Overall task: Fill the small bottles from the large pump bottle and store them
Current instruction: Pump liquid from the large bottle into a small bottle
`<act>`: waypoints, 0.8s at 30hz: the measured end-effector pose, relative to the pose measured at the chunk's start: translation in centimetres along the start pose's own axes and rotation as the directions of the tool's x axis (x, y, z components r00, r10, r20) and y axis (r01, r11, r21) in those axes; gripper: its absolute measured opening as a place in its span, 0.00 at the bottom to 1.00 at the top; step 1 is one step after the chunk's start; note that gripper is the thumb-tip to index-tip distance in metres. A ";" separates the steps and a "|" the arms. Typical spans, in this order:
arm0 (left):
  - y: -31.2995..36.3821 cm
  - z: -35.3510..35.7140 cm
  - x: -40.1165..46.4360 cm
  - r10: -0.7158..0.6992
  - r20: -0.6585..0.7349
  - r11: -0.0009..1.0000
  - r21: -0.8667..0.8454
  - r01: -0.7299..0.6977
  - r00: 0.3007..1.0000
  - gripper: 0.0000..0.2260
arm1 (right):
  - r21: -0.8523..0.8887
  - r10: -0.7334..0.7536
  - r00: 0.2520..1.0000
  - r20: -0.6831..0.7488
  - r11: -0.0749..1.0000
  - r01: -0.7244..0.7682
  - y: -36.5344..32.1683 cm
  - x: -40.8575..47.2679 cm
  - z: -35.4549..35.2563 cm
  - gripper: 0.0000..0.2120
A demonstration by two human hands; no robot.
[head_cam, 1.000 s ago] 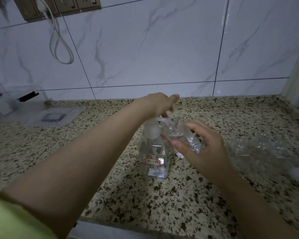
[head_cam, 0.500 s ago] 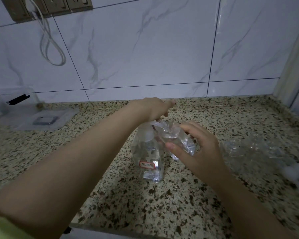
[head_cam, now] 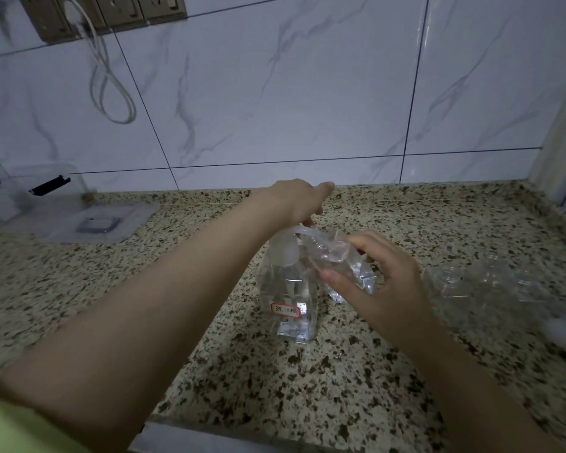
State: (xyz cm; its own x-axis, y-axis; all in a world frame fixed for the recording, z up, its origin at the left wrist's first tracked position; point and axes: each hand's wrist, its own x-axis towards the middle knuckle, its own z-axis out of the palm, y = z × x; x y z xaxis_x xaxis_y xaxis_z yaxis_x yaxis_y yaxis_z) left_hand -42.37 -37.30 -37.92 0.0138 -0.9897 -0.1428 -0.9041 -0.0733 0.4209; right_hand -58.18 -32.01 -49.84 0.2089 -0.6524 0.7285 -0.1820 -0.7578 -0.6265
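Observation:
The large clear pump bottle (head_cam: 288, 292) stands upright on the speckled granite counter (head_cam: 307, 380), with a small red-edged label low on its front. My left hand (head_cam: 299, 201) rests on top of its pump head, fingers curled down over it. My right hand (head_cam: 383, 282) holds a small clear bottle (head_cam: 337, 261) tilted against the pump spout, its mouth toward the spout. Several other small clear bottles (head_cam: 468, 282) lie on the counter to the right of my right hand.
A clear plastic box with a black latch (head_cam: 49, 186) and a flat clear lid (head_cam: 92, 223) sit at the back left by the tiled wall. A white cable (head_cam: 111, 86) hangs from wall sockets. The counter's front edge (head_cam: 242, 436) runs below my arms.
My left hand has stayed on the pump head and my right hand keeps the small bottle at the spout. The view has shifted slightly; the hands sit a little lower and closer together.

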 end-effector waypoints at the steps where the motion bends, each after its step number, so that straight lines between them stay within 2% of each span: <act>1: 0.0 0.1 0.0 -0.006 0.009 1.000 0.015 0.006 1.000 0.29 | -0.010 -0.006 1.000 0.000 1.000 0.006 0.0 0.0 0.0 0.18; 9: 0.1 0.2 -0.1 -0.019 -0.004 1.000 -0.004 0.019 1.000 0.29 | 0.027 -0.013 1.000 0.014 1.000 0.012 0.1 0.0 0.1 0.16; 20: 0.2 -0.5 -0.1 -0.009 -0.036 0.999 -0.040 0.007 0.999 0.29 | 0.041 -0.008 1.000 -0.019 0.999 0.009 0.3 -0.1 0.0 0.17; 24: 0.1 0.1 0.2 -0.027 -0.012 0.999 0.027 0.027 1.000 0.30 | 0.014 -0.011 1.000 -0.007 1.000 0.011 0.2 -0.1 0.1 0.18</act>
State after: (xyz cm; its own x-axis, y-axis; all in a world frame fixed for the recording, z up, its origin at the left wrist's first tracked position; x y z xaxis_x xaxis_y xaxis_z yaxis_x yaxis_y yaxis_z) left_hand -42.54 -37.49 -38.03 0.0430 -0.9887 -0.1433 -0.9146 -0.0967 0.3926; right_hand -58.12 -32.13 -50.11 0.2040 -0.6438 0.7375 -0.1658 -0.7651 -0.6221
